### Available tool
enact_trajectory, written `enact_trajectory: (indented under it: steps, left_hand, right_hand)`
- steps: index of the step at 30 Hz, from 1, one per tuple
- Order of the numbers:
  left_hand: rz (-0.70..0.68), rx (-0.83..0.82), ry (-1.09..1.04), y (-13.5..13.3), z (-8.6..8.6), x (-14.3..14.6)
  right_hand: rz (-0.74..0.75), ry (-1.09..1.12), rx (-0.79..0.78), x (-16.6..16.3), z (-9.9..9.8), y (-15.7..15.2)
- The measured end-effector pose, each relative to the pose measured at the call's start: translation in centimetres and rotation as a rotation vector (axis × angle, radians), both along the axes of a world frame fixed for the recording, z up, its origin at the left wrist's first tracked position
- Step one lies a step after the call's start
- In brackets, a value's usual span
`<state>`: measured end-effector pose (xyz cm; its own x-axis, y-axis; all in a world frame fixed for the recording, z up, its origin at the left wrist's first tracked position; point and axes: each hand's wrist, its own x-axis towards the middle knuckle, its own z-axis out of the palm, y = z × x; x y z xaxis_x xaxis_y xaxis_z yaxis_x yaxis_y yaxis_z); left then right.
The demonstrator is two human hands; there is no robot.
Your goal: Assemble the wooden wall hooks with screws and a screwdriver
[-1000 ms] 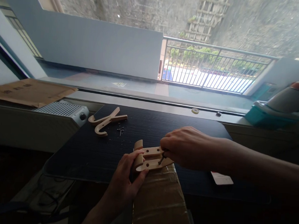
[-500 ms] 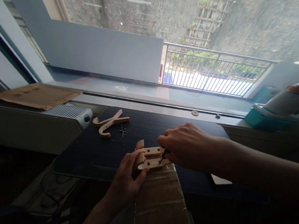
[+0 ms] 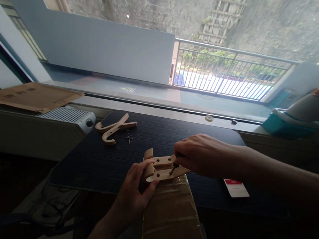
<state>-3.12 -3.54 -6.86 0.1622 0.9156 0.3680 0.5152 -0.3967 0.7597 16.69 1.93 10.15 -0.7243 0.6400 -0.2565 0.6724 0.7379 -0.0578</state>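
Note:
My left hand (image 3: 135, 186) is closed around the curved ends of a light wooden hook piece (image 3: 163, 174), which has two arms with dark holes. That piece rests on the end of a taped cardboard box (image 3: 170, 210). Gripped in my right hand (image 3: 196, 154) is a short dark screwdriver (image 3: 175, 166), most of its handle hidden by the fingers. Its tip meets a hole in the nearer arm. Two loose wooden hooks (image 3: 112, 131) lie crossed on the dark table (image 3: 97, 166), with several screws (image 3: 129, 138) beside them.
A red and white card (image 3: 236, 188) lies on the table under my right forearm. At the left a brown envelope (image 3: 33, 95) rests over a white radiator (image 3: 70, 114). A tape roll (image 3: 209, 118) and a teal box (image 3: 286, 123) are by the window.
My right hand has shifted slightly right and its grip on the screwdriver has turned, showing more of the shaft. More of the red and white card shows. My left hand holds its place.

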Motion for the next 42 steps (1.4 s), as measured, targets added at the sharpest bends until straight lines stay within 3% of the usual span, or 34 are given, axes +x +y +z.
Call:
enact_trajectory:
  steps: [3, 6, 14, 18, 21, 27, 33, 42]
  left_hand:
    - [0.002, 0.007, 0.002, 0.0, 0.0, 0.1]
    - [0.013, 0.029, 0.004, 0.0, 0.0, 0.1]
    - [0.011, 0.011, 0.012, 0.0, 0.0, 0.1]
    - [0.010, 0.016, 0.003, 0.0, 0.0, 0.0]
    - [0.008, 0.007, 0.004, 0.0, 0.0, 0.0]
    - [0.008, 0.019, 0.015, 0.1, 0.1, 0.1]
    - [0.034, 0.047, 0.017, 0.0, 0.1, 0.2]
    - [0.026, 0.029, 0.014, 0.0, 0.1, 0.1]
  right_hand:
    - [-0.103, -0.032, 0.047, -0.2, -0.1, 0.1]
    - [-0.103, -0.071, 0.104, -0.6, 0.0, 0.1]
    - [0.205, -0.006, 0.056, -0.3, 0.9, -0.7]
    - [0.265, 0.026, 0.057, -0.2, 0.3, -0.4]
    - [0.216, 0.004, 0.049, -0.2, 0.1, -0.1]
    - [-0.043, -0.008, 0.004, -0.2, 0.3, -0.1]
    - [-0.097, -0.074, 0.069, -0.7, 0.5, -0.3]
    - [0.195, -0.132, 0.068, -0.4, 1.4, -0.8]
